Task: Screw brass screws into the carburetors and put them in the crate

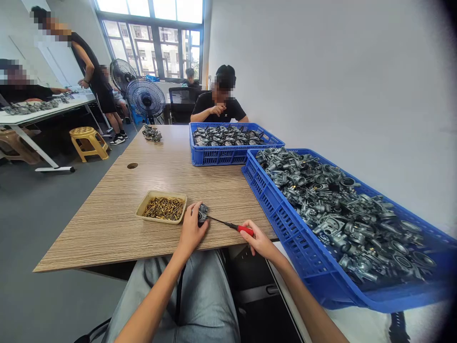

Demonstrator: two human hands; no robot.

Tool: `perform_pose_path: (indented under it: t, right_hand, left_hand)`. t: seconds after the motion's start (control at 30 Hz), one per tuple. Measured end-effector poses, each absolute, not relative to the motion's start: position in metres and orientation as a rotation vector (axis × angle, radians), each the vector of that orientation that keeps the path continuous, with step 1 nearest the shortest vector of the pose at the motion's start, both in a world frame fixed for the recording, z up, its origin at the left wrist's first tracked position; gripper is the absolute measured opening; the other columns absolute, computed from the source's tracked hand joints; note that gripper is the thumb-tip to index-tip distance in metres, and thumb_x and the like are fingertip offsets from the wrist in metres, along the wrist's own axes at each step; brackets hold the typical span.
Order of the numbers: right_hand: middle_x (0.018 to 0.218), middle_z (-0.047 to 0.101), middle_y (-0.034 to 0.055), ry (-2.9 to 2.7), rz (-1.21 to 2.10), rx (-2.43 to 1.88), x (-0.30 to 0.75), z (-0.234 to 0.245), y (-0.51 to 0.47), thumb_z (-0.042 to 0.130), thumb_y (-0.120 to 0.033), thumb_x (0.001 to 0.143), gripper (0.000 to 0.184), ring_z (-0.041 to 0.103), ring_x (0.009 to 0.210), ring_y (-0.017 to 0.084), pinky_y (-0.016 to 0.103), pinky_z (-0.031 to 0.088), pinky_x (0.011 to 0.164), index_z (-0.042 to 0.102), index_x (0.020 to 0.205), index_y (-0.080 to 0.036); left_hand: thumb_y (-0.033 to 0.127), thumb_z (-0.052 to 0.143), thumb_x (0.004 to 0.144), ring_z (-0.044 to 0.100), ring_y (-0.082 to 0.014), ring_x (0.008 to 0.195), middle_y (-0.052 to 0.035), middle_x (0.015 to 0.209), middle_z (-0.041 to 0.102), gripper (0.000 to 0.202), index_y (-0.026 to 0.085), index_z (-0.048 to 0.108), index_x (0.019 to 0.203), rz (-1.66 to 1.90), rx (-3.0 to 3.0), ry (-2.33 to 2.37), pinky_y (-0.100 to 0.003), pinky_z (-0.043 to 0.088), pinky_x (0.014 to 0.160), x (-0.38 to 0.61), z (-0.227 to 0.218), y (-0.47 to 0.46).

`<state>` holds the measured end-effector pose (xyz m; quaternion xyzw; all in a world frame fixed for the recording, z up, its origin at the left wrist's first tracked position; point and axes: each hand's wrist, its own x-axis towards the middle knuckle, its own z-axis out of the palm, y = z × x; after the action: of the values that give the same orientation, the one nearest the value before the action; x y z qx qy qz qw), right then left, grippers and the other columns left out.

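Observation:
My left hand [193,229] is closed around a grey metal carburetor body [203,213] on the wood-grain table [107,224], near its front edge. With my right hand [259,240] I grip the red handle of a screwdriver [246,230]. Its long dark shaft points left, and the tip meets the right side of the carburetor body; the exact contact spot is too small to make out. Just left of my left hand sits a cream plastic tray [139,213] holding many small brass parts [162,208]. My fingers cover part of the carburetor body.
A large blue crate [278,212] heaped with carburetor bodies stands close on my right. Behind it is a second blue crate [221,156] of similar parts. More metal parts [152,134] lie at the table's far left. A person [217,102] sits opposite; others work at left.

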<state>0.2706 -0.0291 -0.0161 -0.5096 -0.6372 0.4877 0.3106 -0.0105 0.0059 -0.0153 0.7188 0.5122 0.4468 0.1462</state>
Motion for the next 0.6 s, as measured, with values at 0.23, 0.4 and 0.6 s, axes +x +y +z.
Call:
perform_pose_path:
  t: [0.23,0.4,0.6]
  right_hand:
    - [0.061,0.038,-0.0118,-1.667,1.307,-1.335,0.2687,-0.0145,-0.0287,0.047,-0.064,0.095,0.04,0.041,0.035,0.007,0.021,0.036,0.034,0.045,0.094,-0.025]
    - [0.067,0.041,-0.0118,-1.686,1.274,-1.364,0.2692,-0.0117,-0.0297,0.056,-0.062,0.092,0.039,0.044,0.036,0.006,0.02,0.035,0.034,0.044,0.099,-0.025]
    - [0.058,0.035,-0.012,-1.671,1.318,-1.313,0.2701,-0.0168,-0.0276,0.045,-0.063,0.098,0.039,0.039,0.035,0.008,0.021,0.038,0.035,0.046,0.091,-0.025]
  left_hand:
    - [0.017,0.063,0.086,0.05,-0.0283,0.131,-0.0113,0.138,0.049,0.066,0.028,0.041,0.148,1.288,2.058,1.474,-0.048,0.041,0.115,-0.0103,-0.0144,0.0058]
    - [0.017,0.063,0.086,0.05,-0.0274,0.131,-0.0112,0.138,0.049,0.066,0.027,0.041,0.147,1.289,2.067,1.474,-0.046,0.041,0.115,-0.0103,-0.0145,0.0051]
    - [0.017,0.064,0.086,0.05,-0.0279,0.131,-0.0117,0.138,0.049,0.066,0.026,0.041,0.147,1.289,2.071,1.481,-0.047,0.041,0.115,-0.01,-0.0136,0.0056]
